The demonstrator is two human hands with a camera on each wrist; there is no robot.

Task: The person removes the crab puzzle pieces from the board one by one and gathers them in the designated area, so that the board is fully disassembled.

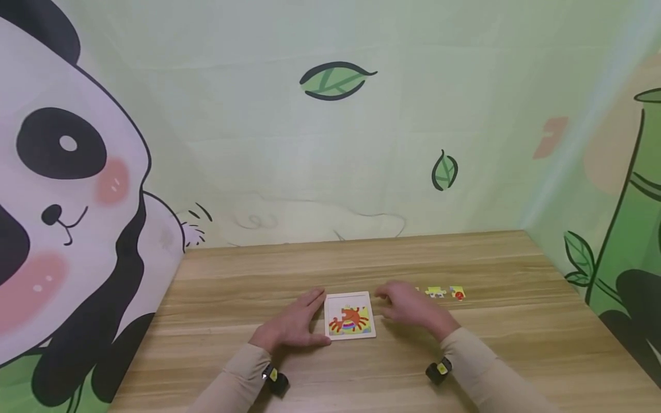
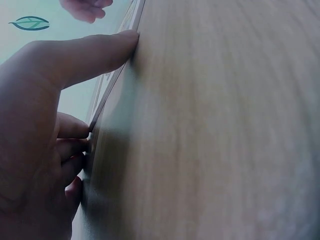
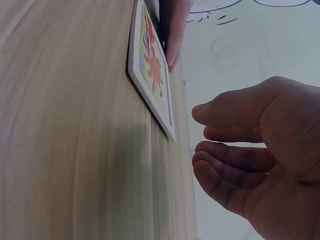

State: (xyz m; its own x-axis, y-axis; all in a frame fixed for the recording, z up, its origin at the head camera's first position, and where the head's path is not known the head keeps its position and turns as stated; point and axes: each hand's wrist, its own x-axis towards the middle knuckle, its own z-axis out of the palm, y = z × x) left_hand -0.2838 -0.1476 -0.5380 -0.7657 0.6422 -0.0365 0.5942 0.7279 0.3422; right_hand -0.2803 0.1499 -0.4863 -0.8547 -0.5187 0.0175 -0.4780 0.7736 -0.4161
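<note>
A square jigsaw tray (image 1: pixel 372 315) with a white border lies on the table, partly filled with a red crab picture (image 1: pixel 356 319); its upper left part shows pale and bare. My left hand (image 1: pixel 296 322) rests along the tray's left side, thumb at the near corner and fingers spread toward the far one. Just right of the tray, above the table, hovers my right hand (image 1: pixel 410 304). Its thumb and loosely bent fingers (image 3: pixel 215 182) stand apart, with nothing seen between them. Beyond it lie loose jigsaw pieces (image 1: pixel 435 292), one partly hidden by the hand.
Farthest right in the row is a yellow piece with a red spot (image 1: pixel 457 292). The wood-grain table (image 1: pixel 248 269) ends at a pale green wall cloth (image 1: pixel 248 143) printed with leaves and a large panda. Each wrist carries a small black camera (image 1: pixel 438 371).
</note>
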